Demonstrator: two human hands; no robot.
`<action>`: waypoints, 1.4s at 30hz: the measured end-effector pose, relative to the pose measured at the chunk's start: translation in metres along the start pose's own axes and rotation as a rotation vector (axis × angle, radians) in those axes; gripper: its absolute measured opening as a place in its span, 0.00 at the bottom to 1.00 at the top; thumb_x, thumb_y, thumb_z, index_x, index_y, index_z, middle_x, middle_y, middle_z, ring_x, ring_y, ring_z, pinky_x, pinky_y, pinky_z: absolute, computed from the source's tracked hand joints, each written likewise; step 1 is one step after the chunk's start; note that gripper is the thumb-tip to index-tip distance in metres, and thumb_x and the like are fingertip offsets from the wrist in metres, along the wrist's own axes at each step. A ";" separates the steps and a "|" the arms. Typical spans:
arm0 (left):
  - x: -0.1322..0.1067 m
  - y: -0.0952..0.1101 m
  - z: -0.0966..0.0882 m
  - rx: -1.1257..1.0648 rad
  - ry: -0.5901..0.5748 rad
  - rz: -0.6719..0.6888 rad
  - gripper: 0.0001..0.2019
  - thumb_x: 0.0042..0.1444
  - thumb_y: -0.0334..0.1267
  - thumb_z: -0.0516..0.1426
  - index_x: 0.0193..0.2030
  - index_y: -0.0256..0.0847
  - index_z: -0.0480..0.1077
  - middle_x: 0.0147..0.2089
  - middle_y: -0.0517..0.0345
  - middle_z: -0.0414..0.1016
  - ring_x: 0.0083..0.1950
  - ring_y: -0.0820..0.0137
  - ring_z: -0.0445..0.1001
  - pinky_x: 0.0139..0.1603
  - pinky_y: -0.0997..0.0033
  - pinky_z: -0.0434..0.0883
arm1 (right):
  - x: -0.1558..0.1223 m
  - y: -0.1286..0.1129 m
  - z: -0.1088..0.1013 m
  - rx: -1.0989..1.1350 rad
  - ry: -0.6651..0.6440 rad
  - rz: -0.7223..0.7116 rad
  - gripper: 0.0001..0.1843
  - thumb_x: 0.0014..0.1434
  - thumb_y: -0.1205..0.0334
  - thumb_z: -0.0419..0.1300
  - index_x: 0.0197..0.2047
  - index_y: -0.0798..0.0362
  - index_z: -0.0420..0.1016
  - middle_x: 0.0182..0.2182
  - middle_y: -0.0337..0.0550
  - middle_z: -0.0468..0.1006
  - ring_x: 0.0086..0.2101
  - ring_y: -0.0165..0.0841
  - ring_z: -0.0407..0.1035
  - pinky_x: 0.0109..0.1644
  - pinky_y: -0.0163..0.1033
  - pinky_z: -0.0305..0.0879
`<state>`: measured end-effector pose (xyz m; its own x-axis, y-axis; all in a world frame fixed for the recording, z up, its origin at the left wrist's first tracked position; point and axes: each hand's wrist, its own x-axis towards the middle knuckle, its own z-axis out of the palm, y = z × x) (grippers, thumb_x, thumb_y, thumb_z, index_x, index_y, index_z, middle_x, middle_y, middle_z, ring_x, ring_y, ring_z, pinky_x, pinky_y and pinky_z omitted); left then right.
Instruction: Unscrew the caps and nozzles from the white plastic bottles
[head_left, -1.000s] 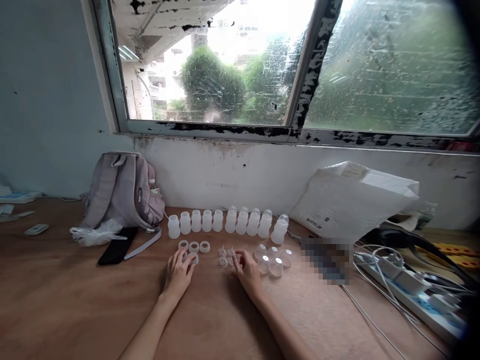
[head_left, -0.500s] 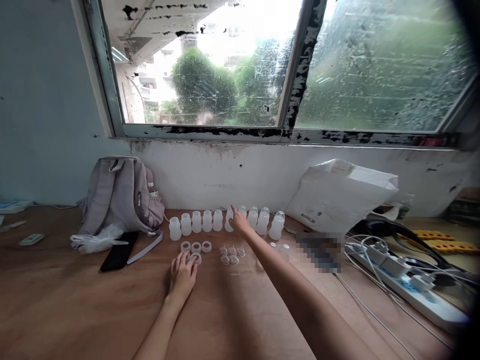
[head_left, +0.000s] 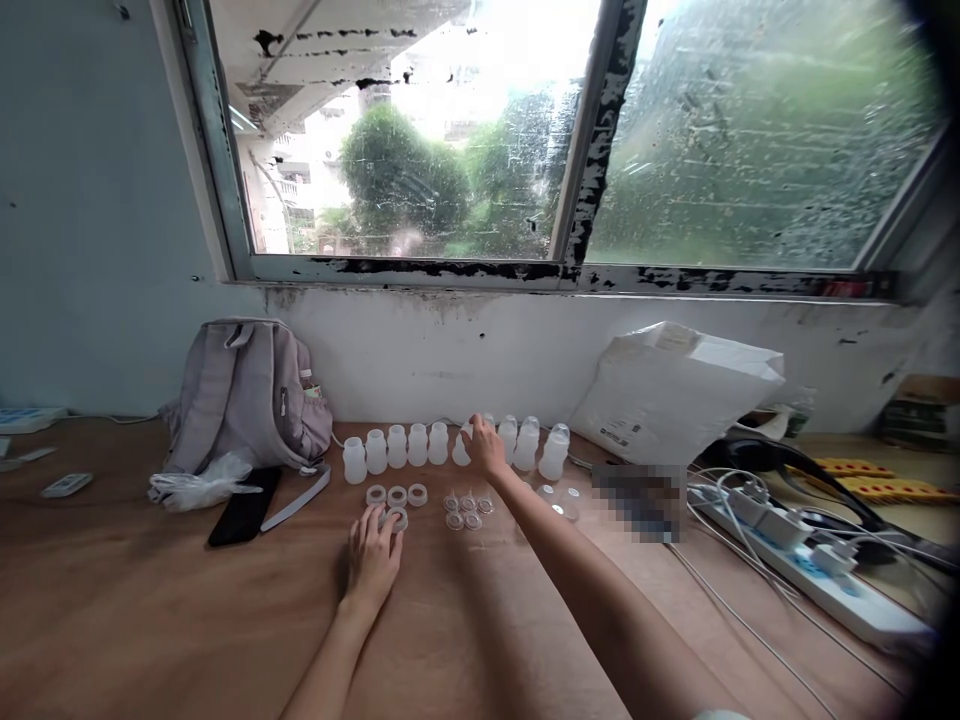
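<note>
A row of frosted baby bottles (head_left: 418, 446) stands along the wall. The ones on the right, such as this bottle (head_left: 553, 453), have clear domed caps. My right hand (head_left: 487, 452) reaches into the row, its fingers curled against a baby bottle (head_left: 461, 449) and partly hiding it. On the tabletop, my left hand (head_left: 375, 562) lies with fingers apart, the tips touching a white bottle ring (head_left: 400, 519). More rings (head_left: 396, 494) sit just behind it. Several clear nipples (head_left: 471, 505) are grouped between my arms. Clear discs (head_left: 573, 494) lie beyond my right forearm.
A backpack (head_left: 251, 400), a crumpled plastic bag (head_left: 202, 482) and a black phone-like slab (head_left: 244, 508) are at the left. To the right are a white package (head_left: 675, 390), a power strip (head_left: 847, 575) with cables, and headphones (head_left: 795, 470).
My right hand's extended index finger has curled in against the bottle. My left hand stays at the rings. The view has shifted slightly.
</note>
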<state>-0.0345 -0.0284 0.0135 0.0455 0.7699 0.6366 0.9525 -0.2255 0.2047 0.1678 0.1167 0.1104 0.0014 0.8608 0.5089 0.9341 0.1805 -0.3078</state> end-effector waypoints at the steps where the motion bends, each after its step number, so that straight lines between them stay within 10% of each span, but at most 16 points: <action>1: 0.000 0.000 0.001 -0.005 0.009 0.001 0.13 0.52 0.34 0.50 0.44 0.42 0.67 0.49 0.50 0.65 0.53 0.61 0.60 0.51 0.57 0.60 | -0.001 0.000 0.000 0.012 0.009 -0.005 0.11 0.56 0.62 0.49 0.43 0.55 0.60 0.38 0.50 0.67 0.36 0.36 0.64 0.31 0.35 0.57; 12: 0.000 0.023 -0.010 -0.159 0.152 0.036 0.20 0.53 0.35 0.49 0.54 0.41 0.57 0.53 0.49 0.62 0.55 0.62 0.59 0.54 0.58 0.57 | -0.048 0.009 -0.045 0.517 0.184 -0.048 0.20 0.53 0.53 0.51 0.46 0.56 0.64 0.36 0.48 0.68 0.28 0.32 0.66 0.34 0.38 0.64; 23: -0.014 0.061 -0.022 -0.346 -0.089 0.320 0.22 0.49 0.44 0.54 0.51 0.42 0.59 0.47 0.51 0.67 0.49 0.63 0.66 0.48 0.63 0.66 | -0.175 0.032 -0.036 1.405 -0.308 0.519 0.17 0.45 0.49 0.59 0.32 0.54 0.69 0.24 0.37 0.70 0.23 0.28 0.66 0.26 0.34 0.67; 29: -0.016 0.068 -0.028 -0.478 -0.188 0.349 0.20 0.50 0.41 0.53 0.50 0.42 0.58 0.44 0.51 0.68 0.45 0.67 0.68 0.45 0.68 0.68 | -0.180 0.035 -0.037 1.278 -0.594 0.519 0.22 0.50 0.41 0.48 0.31 0.53 0.63 0.11 0.30 0.62 0.09 0.25 0.55 0.08 0.28 0.42; 42: -0.021 0.079 -0.039 -0.800 -0.207 0.228 0.20 0.43 0.35 0.58 0.43 0.44 0.56 0.40 0.54 0.67 0.39 0.69 0.70 0.37 0.72 0.69 | -0.183 0.026 -0.052 1.345 -0.402 0.566 0.17 0.47 0.50 0.54 0.19 0.53 0.55 0.15 0.31 0.56 0.15 0.22 0.49 0.15 0.29 0.44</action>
<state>0.0275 -0.0861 0.0453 0.3381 0.7303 0.5936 0.4180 -0.6816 0.6006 0.2108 -0.0606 0.0510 -0.0647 0.9926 -0.1031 -0.1685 -0.1127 -0.9792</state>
